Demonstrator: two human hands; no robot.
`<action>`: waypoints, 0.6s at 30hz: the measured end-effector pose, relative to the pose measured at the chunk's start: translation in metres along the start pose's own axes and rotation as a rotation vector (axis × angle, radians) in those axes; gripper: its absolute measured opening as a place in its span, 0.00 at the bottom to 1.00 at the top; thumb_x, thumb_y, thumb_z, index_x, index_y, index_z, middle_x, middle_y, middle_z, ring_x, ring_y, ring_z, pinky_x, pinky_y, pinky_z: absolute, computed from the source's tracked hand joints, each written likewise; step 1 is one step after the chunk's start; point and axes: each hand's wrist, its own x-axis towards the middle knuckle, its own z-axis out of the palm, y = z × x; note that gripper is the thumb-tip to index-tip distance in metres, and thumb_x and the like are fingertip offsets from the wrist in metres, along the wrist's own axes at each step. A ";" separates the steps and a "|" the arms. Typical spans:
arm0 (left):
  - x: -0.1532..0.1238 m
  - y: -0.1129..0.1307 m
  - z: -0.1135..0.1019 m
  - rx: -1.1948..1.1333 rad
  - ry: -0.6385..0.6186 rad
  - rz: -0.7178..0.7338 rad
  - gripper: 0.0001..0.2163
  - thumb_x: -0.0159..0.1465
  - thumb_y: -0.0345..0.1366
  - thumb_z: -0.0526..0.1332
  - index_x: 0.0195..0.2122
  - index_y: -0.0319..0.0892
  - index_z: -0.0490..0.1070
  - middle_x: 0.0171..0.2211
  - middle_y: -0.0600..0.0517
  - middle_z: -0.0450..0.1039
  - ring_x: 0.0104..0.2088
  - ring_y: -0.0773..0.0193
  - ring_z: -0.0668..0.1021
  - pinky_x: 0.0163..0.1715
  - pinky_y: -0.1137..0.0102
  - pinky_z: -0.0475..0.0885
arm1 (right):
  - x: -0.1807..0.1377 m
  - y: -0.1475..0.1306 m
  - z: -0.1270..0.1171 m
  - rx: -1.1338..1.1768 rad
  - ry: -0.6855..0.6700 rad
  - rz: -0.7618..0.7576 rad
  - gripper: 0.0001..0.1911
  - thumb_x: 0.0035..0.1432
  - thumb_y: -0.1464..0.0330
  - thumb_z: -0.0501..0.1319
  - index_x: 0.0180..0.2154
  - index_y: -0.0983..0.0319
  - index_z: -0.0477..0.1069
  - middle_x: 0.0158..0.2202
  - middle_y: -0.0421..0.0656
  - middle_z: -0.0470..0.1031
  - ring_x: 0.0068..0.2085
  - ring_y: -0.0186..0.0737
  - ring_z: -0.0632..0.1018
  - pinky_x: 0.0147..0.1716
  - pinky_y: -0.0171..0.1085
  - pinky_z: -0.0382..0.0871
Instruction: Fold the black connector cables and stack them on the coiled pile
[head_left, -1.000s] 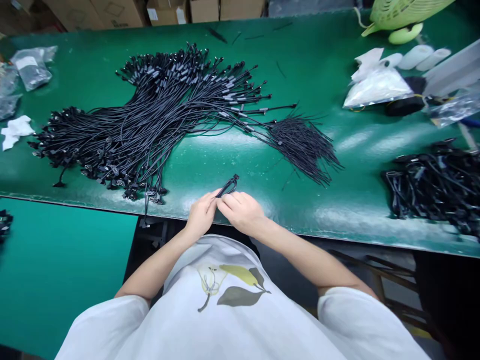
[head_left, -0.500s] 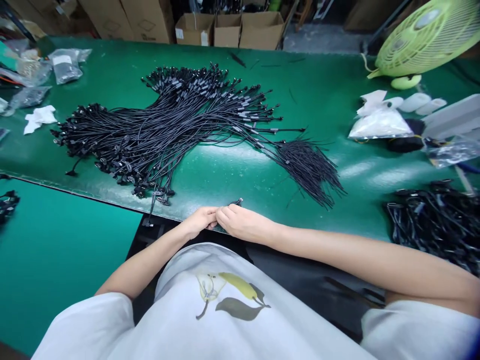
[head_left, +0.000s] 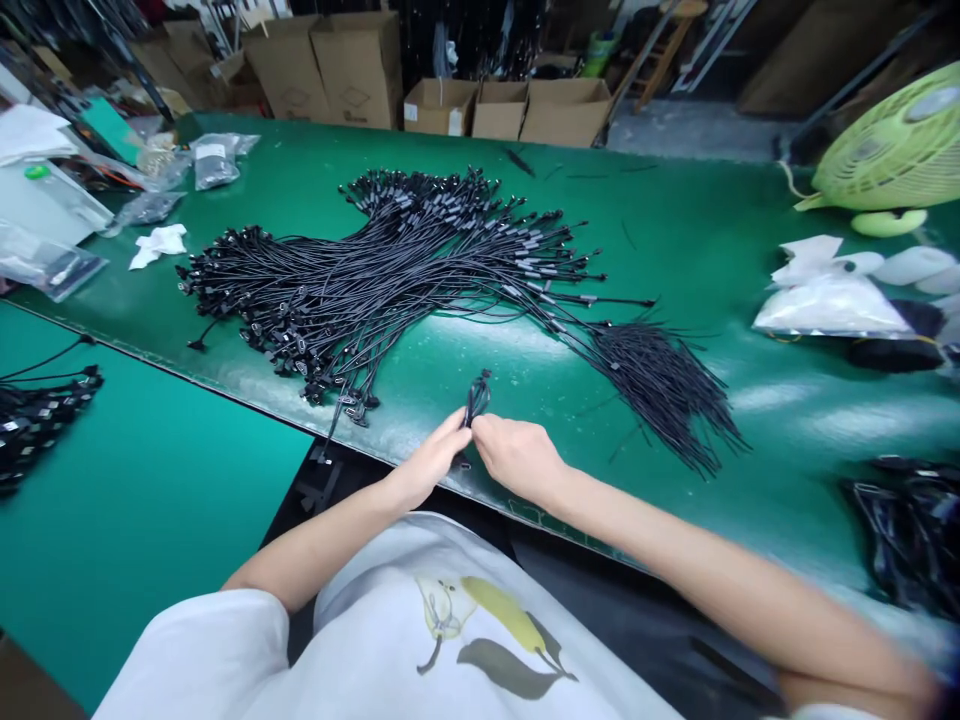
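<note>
- At the desk [head_left: 712,220] front edge, the left hand [head_left: 427,467] and right hand [head_left: 519,457] meet, fingertips touching.
- Both are pinched closed on a folded cable [head_left: 477,395], which sticks up from the fingers, just above the desk.
- Behind it, well apart, lies a big pile [head_left: 390,270] of cables.

Both bare forearms angle inward from the body. The left hand [head_left: 429,464] and the right hand [head_left: 521,458] meet at their fingertips, each pinched closed, fingers drawn together, backs of the hands turned upward, wrists roughly straight.
</note>
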 end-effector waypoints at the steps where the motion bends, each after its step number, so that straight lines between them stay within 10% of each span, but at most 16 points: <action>1: 0.003 0.002 0.001 -0.054 0.031 0.042 0.19 0.63 0.38 0.56 0.55 0.42 0.70 0.57 0.46 0.69 0.58 0.56 0.68 0.60 0.62 0.59 | 0.004 -0.001 0.002 0.067 0.062 0.076 0.13 0.65 0.72 0.49 0.30 0.63 0.67 0.25 0.42 0.70 0.25 0.34 0.68 0.25 0.35 0.51; 11: 0.013 0.013 0.006 0.088 0.113 0.226 0.13 0.65 0.36 0.55 0.45 0.39 0.75 0.42 0.48 0.66 0.32 0.68 0.69 0.31 0.72 0.67 | 0.009 0.003 -0.009 -0.121 0.384 0.162 0.11 0.65 0.71 0.52 0.42 0.62 0.73 0.43 0.47 0.76 0.38 0.37 0.72 0.36 0.36 0.58; 18: 0.011 0.015 0.002 0.407 0.112 0.375 0.15 0.67 0.36 0.53 0.51 0.41 0.72 0.48 0.44 0.64 0.41 0.61 0.71 0.44 0.65 0.69 | 0.010 -0.003 -0.006 0.963 0.185 0.514 0.16 0.64 0.60 0.51 0.29 0.61 0.67 0.26 0.41 0.68 0.27 0.34 0.66 0.27 0.33 0.58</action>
